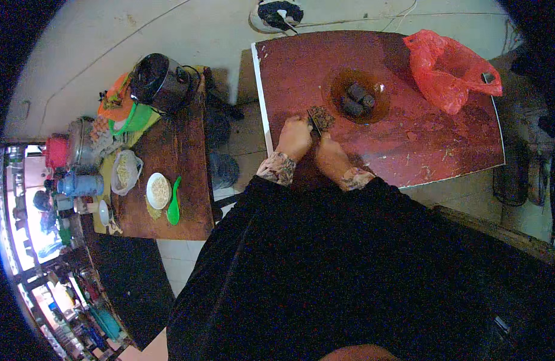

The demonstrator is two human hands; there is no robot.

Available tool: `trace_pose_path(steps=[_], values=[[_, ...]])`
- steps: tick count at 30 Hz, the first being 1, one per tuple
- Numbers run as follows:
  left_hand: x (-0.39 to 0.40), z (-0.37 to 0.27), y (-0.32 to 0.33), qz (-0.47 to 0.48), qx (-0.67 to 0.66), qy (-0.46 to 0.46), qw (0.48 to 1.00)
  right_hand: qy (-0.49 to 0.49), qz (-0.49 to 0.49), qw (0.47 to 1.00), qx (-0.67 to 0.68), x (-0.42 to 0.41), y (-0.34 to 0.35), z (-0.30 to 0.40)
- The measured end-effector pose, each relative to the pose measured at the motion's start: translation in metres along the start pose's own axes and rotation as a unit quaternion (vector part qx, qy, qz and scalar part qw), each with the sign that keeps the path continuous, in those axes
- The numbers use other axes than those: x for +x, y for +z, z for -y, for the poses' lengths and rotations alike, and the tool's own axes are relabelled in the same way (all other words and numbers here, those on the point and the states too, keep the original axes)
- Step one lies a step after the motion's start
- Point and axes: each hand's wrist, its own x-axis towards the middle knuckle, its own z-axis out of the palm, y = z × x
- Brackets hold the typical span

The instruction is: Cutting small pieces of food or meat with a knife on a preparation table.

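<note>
Over the red tabletop both hands work close together, near the edge on my side. My right hand grips a knife whose thin blade points away from me. Curled on the left of the blade, my left hand holds a small dark block, mostly hidden by fingers and blade. A small heap of chopped brown bits lies against the blade's right side. Just beyond, to the right, a see-through amber bowl contains several dark blocks.
A red plastic bag sits at the far right of the tabletop. On a wooden table to the left are a black pot, a white bowl of pale bits, a green spoon and a plastic bag. Shelves fill the far left.
</note>
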Motion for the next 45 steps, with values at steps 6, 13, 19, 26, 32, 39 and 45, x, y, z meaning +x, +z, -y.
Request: trace_pose_path(steps=[6, 13, 19, 26, 32, 39, 45], values=[[0.0, 0.008, 0.007, 0.005, 0.004, 0.022, 1.0, -0.089, -0.003, 0.996, -0.001, -0.003, -0.008, 0.007], [0.0, 0.004, -0.002, 0.03, 0.014, -0.012, 0.999, 0.04, 0.065, 0.997, 0.027, 0.016, -0.011, 0.02], [0.0, 0.007, 0.008, -0.039, -0.005, 0.001, 0.999, 0.06, 0.062, 0.996, 0.008, 0.025, -0.011, 0.023], [-0.005, 0.002, 0.006, -0.058, -0.005, 0.039, 0.998, 0.077, 0.05, 0.996, 0.01, 0.01, -0.02, 0.0], [-0.01, -0.005, 0.002, -0.051, -0.02, -0.024, 0.998, 0.037, 0.063, 0.992, 0.1, 0.007, -0.044, -0.014], [-0.014, 0.001, 0.006, -0.112, -0.034, -0.012, 0.993, -0.08, -0.022, 0.985, 0.15, 0.003, -0.051, -0.023], [-0.018, 0.007, 0.009, -0.074, -0.049, 0.015, 0.996, -0.016, 0.054, 0.996, 0.073, -0.009, -0.06, -0.01]])
